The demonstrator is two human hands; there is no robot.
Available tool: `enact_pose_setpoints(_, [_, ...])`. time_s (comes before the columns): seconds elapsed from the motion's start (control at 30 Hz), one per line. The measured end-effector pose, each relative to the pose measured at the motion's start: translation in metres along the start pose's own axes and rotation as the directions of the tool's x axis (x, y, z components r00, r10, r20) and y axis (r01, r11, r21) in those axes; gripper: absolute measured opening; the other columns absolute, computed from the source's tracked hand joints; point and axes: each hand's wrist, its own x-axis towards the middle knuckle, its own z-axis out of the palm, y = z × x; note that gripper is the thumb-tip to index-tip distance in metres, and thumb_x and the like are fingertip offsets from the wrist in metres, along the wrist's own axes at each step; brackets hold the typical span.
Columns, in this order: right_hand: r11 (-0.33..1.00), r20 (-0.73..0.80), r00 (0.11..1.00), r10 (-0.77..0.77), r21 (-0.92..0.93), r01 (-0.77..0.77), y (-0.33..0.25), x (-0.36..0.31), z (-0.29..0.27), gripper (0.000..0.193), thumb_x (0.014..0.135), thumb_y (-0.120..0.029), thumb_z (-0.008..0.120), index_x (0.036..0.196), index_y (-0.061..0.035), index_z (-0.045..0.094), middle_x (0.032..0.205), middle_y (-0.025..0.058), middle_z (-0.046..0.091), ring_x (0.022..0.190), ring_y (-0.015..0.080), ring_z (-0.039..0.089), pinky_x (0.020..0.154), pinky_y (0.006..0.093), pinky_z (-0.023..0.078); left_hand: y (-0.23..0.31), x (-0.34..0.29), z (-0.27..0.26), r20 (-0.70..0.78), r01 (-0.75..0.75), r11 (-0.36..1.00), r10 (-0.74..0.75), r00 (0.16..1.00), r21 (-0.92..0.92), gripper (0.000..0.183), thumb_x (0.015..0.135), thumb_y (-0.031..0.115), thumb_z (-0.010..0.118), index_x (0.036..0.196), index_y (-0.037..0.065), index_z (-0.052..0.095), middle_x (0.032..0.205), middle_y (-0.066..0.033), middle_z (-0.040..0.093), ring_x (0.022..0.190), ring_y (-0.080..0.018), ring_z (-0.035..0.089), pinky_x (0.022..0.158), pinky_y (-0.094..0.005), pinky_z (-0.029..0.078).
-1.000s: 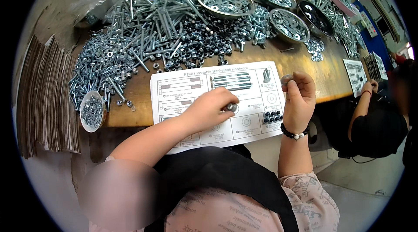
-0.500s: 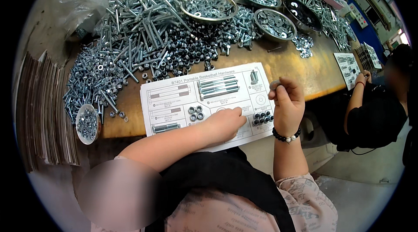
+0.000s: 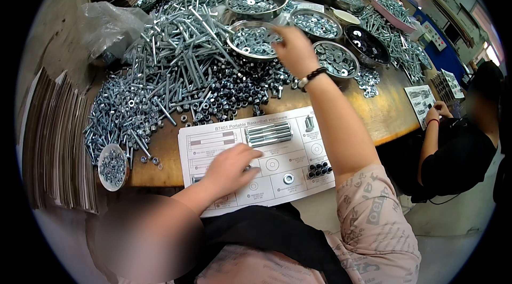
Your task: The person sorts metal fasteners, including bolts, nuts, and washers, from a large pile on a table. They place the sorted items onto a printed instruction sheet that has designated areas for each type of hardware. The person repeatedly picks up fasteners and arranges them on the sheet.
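Subject item: flat washers (image 3: 249,41), lying loose and overlapped in a round steel bowl (image 3: 249,58) on the worktable (image 3: 394,111). Handling, as judged: each is light, rigid and hard, with little risk of breakage. Smooth faces are likely to slip over one another, and thin pieces may cling in pairs. Best hold is a thumb-and-forefinger pinch on the outer edge; one lying flat is better tipped up first.

Appearance: bright silver rings with round central holes, lying at mixed angles. Surface flaws are too small to assess.

Right hand (image 3: 296,52): over the right side of that bowl, fingers bent down toward the washers. Motion blur prevents telling whether they are closed on any.

Left hand (image 3: 230,169): palm down over a printed sheet (image 3: 316,194), fingers loosely bent. A metallic piece shows near the fingertips; whether gripped or merely lying beneath cannot be told.

On the sheet: long bolts (image 3: 269,134) side by side, dark-topped nuts (image 3: 319,170) grouped near the right edge, and one ring-shaped metal piece (image 3: 288,179) lying apart.

Beyond: a bowl of larger washers (image 3: 335,60) to the right; dark nuts (image 3: 226,89) and a bolt heap (image 3: 184,39) to the left.
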Motion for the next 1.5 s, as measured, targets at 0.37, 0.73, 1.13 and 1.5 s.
enact_pose_setpoints(0.37, [0.940,0.006,0.985,0.172,-0.300,-0.163,0.133,-0.059,-0.038,0.015,0.080,-0.019,0.056,0.090,-0.0107,0.064,0.088,0.0106,0.060,0.085,0.0294,0.057,0.074,0.0374,0.046,-0.120,-0.087,-0.021,-0.661,0.323,0.943,-0.292,0.692,-0.079,0.018,0.074,-0.004,0.055,0.092,-0.002,0.058,0.085,-0.0111,0.054,0.074,-0.0217,0.054,0.065,-0.0279,0.044])
enact_pose_setpoints(0.73, [0.715,0.220,0.836,0.502,-0.649,-0.258,0.220,-0.024,-0.055,0.027,0.079,-0.017,0.061,0.105,-0.0180,0.062,0.103,0.0122,0.059,0.100,0.0292,0.055,0.086,0.0369,0.044,-0.128,-0.094,-0.009,-0.652,0.333,0.941,-0.220,0.726,0.053,0.015,0.073,-0.005,0.053,0.087,-0.002,0.059,0.082,-0.0133,0.056,0.077,-0.0268,0.055,0.070,-0.0328,0.043])
enact_pose_setpoints(1.13, [0.646,0.240,0.739,0.630,-0.690,-0.327,0.221,-0.013,-0.048,0.034,0.074,-0.030,0.066,0.103,-0.0131,0.063,0.105,0.0124,0.062,0.100,0.0276,0.057,0.087,0.0359,0.044,-0.129,-0.091,-0.008,-0.667,0.329,0.943,-0.215,0.714,0.048,0.015,0.073,-0.005,0.053,0.087,-0.002,0.060,0.081,-0.0136,0.056,0.075,-0.0263,0.055,0.069,-0.0322,0.044])
enact_pose_setpoints(1.5, [0.743,0.212,0.789,0.577,-0.537,-0.399,0.201,-0.022,-0.051,0.030,0.069,-0.026,0.070,0.093,-0.0093,0.064,0.094,0.0107,0.064,0.089,0.0262,0.060,0.078,0.0354,0.047,-0.131,-0.091,-0.008,-0.668,0.300,0.950,-0.170,0.724,0.084,0.014,0.074,-0.006,0.053,0.086,-0.002,0.060,0.080,-0.0141,0.057,0.075,-0.0273,0.055,0.068,-0.0323,0.044])
